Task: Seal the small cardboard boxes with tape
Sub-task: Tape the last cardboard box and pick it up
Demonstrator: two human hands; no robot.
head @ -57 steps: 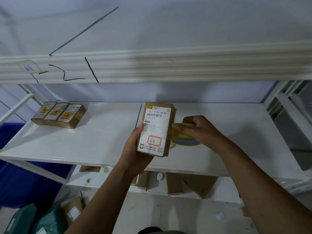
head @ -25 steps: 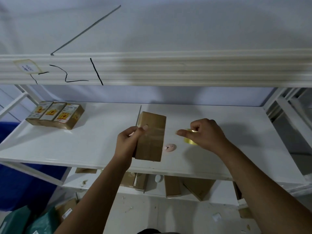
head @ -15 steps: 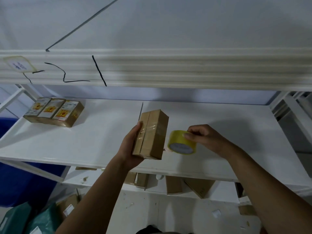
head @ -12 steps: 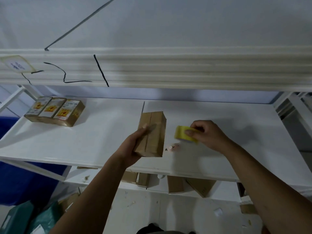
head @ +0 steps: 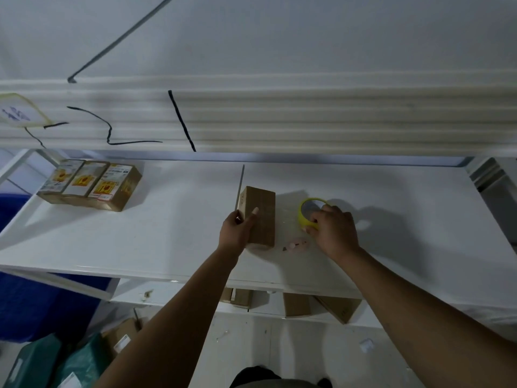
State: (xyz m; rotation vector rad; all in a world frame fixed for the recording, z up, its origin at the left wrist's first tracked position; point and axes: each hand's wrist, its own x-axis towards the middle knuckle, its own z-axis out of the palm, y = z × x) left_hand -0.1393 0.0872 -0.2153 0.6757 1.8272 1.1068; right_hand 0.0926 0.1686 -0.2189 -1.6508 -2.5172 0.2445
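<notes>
A small brown cardboard box (head: 261, 217) lies on the white shelf (head: 167, 236), plain side up. My left hand (head: 237, 229) grips its left edge, thumb on top. To its right a yellow tape roll (head: 306, 212) rests on the shelf with my right hand (head: 333, 233) closed over its near side. A small pink object (head: 296, 245) lies between the box and my right hand. Three labelled cardboard boxes (head: 89, 184) sit side by side at the shelf's far left.
A white upper shelf edge (head: 279, 121) with black marker lines overhangs the work surface. Below, a lower shelf holds several brown boxes (head: 296, 303). Green bags (head: 56, 362) and a blue bin (head: 33, 306) sit on the floor at the left.
The box went from held up in the air to lying on the shelf. My right hand brought the tape roll down onto the shelf to the right of the box.
</notes>
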